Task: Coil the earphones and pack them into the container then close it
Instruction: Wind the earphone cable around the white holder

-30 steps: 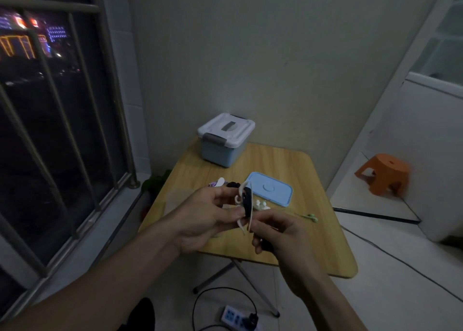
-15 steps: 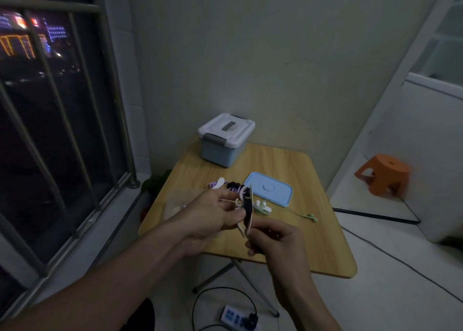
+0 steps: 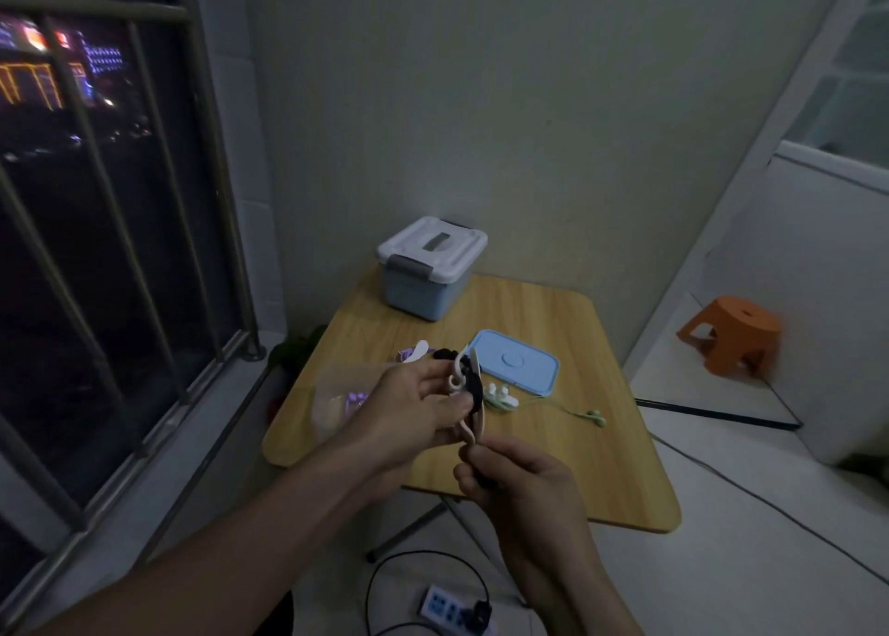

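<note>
My left hand (image 3: 413, 407) pinches a flat pale winder card (image 3: 474, 385) held on edge, with black earphone cable wrapped around it. My right hand (image 3: 517, 479) is closed below it on the black cable's loose end. Both hands hover above the near half of the wooden table (image 3: 553, 448). A clear container (image 3: 336, 395) with purple earphones inside sits on the table left of my hands, partly hidden. Its flat blue lid (image 3: 517, 363) lies behind my hands. Green earphones (image 3: 505, 401) trail across the table to the right.
A blue lidded storage box (image 3: 430, 270) stands at the table's far edge by the wall. A barred window fills the left. An orange stool (image 3: 733, 335) is on the floor at right. A power strip (image 3: 450, 611) and cable lie below.
My right hand has dropped lower and drawn the black cable downward from the card. My left hand has stayed nearly in place, holding the card.
</note>
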Motion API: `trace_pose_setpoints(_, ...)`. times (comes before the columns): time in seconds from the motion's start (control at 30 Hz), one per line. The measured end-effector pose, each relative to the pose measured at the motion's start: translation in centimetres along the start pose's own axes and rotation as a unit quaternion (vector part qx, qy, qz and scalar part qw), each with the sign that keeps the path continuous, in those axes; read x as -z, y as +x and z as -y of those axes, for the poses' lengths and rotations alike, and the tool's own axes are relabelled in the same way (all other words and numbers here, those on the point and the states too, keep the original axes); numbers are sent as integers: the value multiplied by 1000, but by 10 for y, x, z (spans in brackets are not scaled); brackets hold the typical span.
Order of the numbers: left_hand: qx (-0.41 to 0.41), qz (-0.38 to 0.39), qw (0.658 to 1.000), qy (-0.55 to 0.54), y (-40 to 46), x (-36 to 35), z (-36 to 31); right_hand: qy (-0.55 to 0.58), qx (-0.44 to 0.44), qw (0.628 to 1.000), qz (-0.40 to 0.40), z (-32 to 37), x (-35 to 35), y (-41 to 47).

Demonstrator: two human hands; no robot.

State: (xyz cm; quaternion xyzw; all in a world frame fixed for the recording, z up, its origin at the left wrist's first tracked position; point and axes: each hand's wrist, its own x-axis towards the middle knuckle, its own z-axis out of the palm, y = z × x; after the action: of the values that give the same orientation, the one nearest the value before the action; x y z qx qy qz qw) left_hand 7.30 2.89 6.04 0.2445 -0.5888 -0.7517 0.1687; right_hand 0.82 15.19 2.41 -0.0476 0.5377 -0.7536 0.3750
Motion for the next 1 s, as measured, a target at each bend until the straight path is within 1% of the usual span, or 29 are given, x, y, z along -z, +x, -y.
trace_pose_setpoints(0.1,-12,-18,1000,17,1,0,3,14,-13,1000,-8,4,-1,-3)
trace_pose_setpoints(0.3,-54,-42,995,68,2,-3,5,-55,45,997,-38,6,-3,-12)
trace_pose_setpoints(0.4,-72,-50,992,86,2,-6,5,-54,65,995,-51,6,-5,-14)
trace_pose_setpoints(0.5,-93,-62,988,110,2,-8,6,-39,59,995,-64,6,-6,-14)
trace_pose_setpoints(0.6,-110,-69,984,125,3,-9,7,20,16,997,-69,6,-6,-10)
trace_pose_setpoints(0.7,-130,-64,979,145,4,-7,9,125,-68,989,-38,9,-3,-5)
trace_pose_setpoints(0.77,-144,-56,974,165,5,-6,10,166,-117,979,-25,13,0,-2)
trace_pose_setpoints(0.83,-155,-55,967,194,5,-6,10,185,-143,972,-17,18,1,0)
trace_pose_setpoints(1.0,-187,-62,949,245,5,-9,10,198,-176,964,-7,18,2,3)
